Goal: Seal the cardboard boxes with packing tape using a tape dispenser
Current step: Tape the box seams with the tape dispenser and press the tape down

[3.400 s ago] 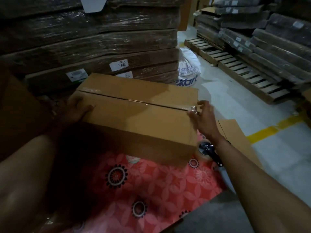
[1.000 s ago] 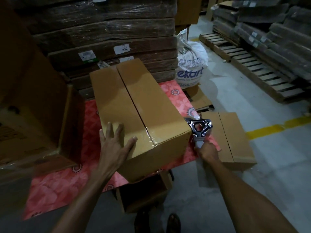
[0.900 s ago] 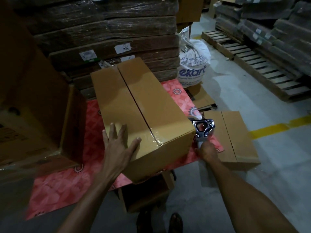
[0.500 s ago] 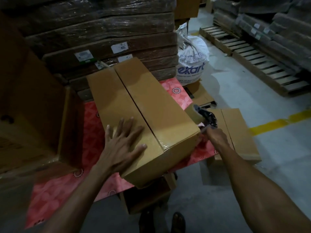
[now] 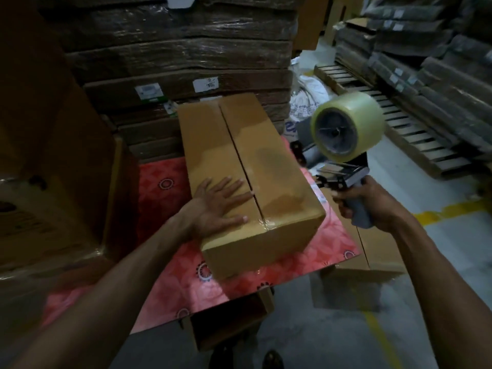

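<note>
Hands, two: left hand (image 5: pixel 218 206) flat on one box (image 5: pixel 271 166), right hand (image 5: pixel 364 201) around one tape dispenser (image 5: pixel 346 145).

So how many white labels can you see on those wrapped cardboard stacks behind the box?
2: one label on the left, another label to its right. More may be hidden in the dark.

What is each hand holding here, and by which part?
The right hand grips the tape dispenser by its grey handle, roll uppermost. The left hand holds nothing; it lies flat, palm down, on the cardboard box top.
</note>
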A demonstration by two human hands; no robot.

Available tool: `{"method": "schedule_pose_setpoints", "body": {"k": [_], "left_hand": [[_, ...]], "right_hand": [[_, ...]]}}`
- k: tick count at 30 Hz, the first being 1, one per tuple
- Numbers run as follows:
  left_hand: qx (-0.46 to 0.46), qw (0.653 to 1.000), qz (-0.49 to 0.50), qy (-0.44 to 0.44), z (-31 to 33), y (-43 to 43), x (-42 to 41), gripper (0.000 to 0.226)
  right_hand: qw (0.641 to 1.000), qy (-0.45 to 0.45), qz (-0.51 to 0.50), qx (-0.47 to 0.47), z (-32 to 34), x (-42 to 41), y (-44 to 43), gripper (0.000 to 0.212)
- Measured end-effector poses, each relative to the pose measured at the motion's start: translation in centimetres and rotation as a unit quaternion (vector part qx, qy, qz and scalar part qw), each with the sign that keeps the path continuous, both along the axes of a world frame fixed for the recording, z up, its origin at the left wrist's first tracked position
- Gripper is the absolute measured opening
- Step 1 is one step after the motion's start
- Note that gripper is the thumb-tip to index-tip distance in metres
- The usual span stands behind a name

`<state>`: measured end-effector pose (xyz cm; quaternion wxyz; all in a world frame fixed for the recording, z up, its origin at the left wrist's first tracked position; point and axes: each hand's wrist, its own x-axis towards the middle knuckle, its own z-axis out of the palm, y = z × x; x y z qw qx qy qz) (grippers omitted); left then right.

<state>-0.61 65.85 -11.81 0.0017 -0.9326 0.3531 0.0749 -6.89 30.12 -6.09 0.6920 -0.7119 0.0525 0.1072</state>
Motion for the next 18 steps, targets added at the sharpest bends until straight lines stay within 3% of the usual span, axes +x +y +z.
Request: {"method": "schedule_pose_setpoints", "body": {"k": [3, 5, 6, 8, 10, 12, 13, 15, 18], "left_hand": [[-0.091, 0.996, -0.023, -0.004, -0.1, 1.5, -0.6, 0.064], [-0.306, 0.950, 0.057, -0.024, -0.1, 1.8, -1.5, 0.042], [-0.430, 0.887, 0.165, -0.035, 0.1, 1.8, -2.1, 0.030], [-0.605, 0.704, 0.373, 0.026, 1.2, 1.5, -3.7, 0.019], [-0.688, 0.533, 0.450, 0.199, 2.3, 0.9, -5.3, 0.023], [-0.702, 0.409, 0.473, 0.340, 3.8, 0.6, -6.7, 0.028], [-0.698, 0.376, 0.469, 0.388, 4.4, 0.4, -7.3, 0.032], [-0.690, 0.351, 0.443, 0.453, 5.4, 0.2, -8.7, 0.037], [-0.704, 0.288, 0.438, 0.478, 5.8, -0.9, -10.5, 0.032]], "right_hand": [[0.995, 0.024, 0.097, -0.019, 2.7, -0.4, 4.6, 0.023], [0.986, 0.021, 0.152, -0.064, 3.6, -0.3, 7.5, 0.024], [0.980, 0.019, 0.183, -0.080, 3.8, -0.2, 8.7, 0.025], [0.969, 0.031, 0.228, -0.086, 3.9, 0.5, 10.4, 0.025], [0.959, 0.042, 0.268, -0.085, 3.8, 1.5, 11.2, 0.026], [0.945, 0.040, 0.314, -0.079, 3.6, 2.7, 11.7, 0.026], [0.939, 0.034, 0.333, -0.074, 3.5, 3.2, 11.8, 0.027], [0.928, 0.028, 0.364, -0.070, 3.3, 4.0, 11.7, 0.027], [0.915, 0.031, 0.397, -0.061, 3.3, 4.3, 10.8, 0.028]]}}
